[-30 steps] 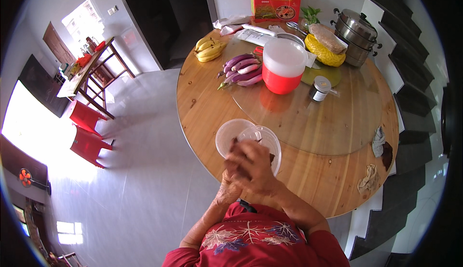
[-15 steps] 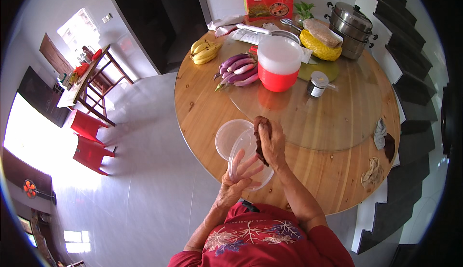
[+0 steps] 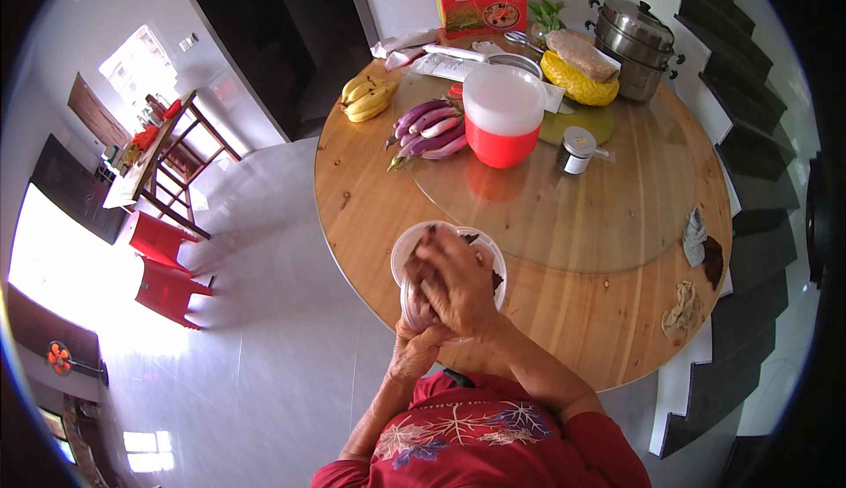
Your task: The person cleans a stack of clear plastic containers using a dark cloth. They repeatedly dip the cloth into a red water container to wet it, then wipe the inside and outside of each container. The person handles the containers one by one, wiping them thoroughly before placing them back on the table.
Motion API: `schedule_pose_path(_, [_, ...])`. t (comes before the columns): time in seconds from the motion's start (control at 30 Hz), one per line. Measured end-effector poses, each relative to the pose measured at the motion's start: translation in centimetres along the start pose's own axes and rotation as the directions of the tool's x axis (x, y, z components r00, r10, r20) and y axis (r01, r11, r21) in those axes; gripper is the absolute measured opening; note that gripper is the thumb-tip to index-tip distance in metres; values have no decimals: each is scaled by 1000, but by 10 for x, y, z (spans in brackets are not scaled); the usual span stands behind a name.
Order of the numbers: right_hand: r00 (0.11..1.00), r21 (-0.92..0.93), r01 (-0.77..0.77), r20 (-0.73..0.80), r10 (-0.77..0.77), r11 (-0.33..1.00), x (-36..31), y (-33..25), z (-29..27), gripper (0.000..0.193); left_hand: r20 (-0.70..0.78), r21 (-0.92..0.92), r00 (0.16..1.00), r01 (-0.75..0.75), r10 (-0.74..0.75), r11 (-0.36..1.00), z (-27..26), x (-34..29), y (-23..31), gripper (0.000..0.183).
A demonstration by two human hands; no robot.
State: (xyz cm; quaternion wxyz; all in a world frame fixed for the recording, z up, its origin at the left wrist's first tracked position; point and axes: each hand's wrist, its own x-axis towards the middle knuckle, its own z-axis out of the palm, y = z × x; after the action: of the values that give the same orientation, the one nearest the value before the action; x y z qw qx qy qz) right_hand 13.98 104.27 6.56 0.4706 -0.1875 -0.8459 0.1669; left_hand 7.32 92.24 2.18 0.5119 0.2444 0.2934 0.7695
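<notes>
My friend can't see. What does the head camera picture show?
Two hands, the right hand over the left hand, hold something dark above a white bowl at the edge of a round wooden table. Farther back lie eggplants, bananas, a red tub and a steel pot.

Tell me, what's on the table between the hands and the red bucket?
In the head view, only bare wood and the glass turntable lie between the hands at the white bowl and the red bucket.

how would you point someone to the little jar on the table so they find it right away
Start at the round wooden table and find the red tub with the white lid near its far side. The small jar stands just right of it on the glass turntable. It alone is short, dark and white-capped.
</notes>
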Motion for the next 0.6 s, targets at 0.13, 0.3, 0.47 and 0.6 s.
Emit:
schedule_pose_path(0.13, [758,594,-618,274,592,516,13,39,-5,23,15,-81,999,43,-42,996,0,2,5,87])
schedule_pose_path(0.3, [629,670,-651,216,746,355,-34,64,10,30,6,-108,1000,31,-30,994,-6,10,2,89])
schedule_pose_path(0.47, [884,266,-402,-139,447,876,-19,43,13,19,-18,-109,998,66,-68,992,-5,12,1,87])
schedule_pose_path(0.6, [982,132,-132,-114,147,982,17,22,0,25,39,-42,981,191,-189,981,-5,10,2,80])
